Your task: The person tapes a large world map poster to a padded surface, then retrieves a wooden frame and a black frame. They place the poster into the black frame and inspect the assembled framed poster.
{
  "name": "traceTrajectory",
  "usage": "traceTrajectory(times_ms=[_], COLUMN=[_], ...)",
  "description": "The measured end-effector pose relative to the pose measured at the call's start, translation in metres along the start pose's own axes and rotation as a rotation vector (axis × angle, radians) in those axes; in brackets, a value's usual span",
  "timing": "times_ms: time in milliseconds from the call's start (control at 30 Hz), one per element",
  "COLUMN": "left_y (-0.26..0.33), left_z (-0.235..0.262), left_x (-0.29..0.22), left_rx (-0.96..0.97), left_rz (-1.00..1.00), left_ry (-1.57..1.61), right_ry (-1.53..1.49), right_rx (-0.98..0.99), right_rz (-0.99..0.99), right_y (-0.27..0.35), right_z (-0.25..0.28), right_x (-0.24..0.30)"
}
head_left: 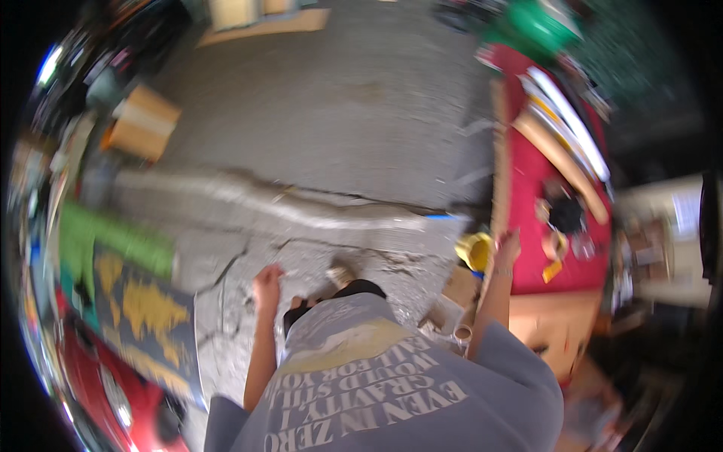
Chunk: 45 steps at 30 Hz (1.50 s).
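while r hand (509, 247) touches red table (527, 181) edge | l hand (267, 285) free over floor (339, 113)

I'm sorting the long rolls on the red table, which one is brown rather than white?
The brown roll, the thick cardboard-coloured one lying nearest the table's middle. The white rolls lie beyond it toward the far edge.

The left hand (268, 285) hangs out in front of the body on a bare, nearly straight forearm, fingers curled loosely inward, apparently holding nothing, though blur hides the fingertips; the right hand (507, 248) is lifted higher and further out to the side, arm bent at the elbow, fingers spread and pointing up; both wrists are bare.
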State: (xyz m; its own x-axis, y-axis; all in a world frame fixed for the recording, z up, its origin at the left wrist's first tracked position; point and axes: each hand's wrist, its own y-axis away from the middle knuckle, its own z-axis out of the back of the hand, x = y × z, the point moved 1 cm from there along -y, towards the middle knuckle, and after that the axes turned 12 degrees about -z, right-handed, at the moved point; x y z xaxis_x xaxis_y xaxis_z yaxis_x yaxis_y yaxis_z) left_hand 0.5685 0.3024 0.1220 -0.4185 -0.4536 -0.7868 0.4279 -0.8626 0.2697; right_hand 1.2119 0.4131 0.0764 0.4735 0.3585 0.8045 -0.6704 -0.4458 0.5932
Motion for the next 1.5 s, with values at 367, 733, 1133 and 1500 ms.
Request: traceTrajectory(times_ms=[367, 733, 1133, 1500], left_y=[0.149, 0.255, 0.037, 0.098], left_z=[0.034, 0.108, 0.286, 0.278], left_x=[0.150, 0.264, 0.287, 0.287], left_rx=[-0.316, -1.132, -0.929, -1.294], left_rz=[0.365, 0.779, 0.285, 0.808], left_ry=[0.054, -0.097, -0.209, -0.289], right_ry=[1.771, 1.900, 1.456, 1.470], right_rx=[1.488, 1.323, 2.013, 1.938], right_rz=[0.621, 0.743, 1.085, 0.804], right_y=[0.180, 0.265, 0.622, 0.679], right_z=[-0.194, -0.361, -0.446, -0.496], right_x=[-0.356, -0.385, -0.447, -0.515])
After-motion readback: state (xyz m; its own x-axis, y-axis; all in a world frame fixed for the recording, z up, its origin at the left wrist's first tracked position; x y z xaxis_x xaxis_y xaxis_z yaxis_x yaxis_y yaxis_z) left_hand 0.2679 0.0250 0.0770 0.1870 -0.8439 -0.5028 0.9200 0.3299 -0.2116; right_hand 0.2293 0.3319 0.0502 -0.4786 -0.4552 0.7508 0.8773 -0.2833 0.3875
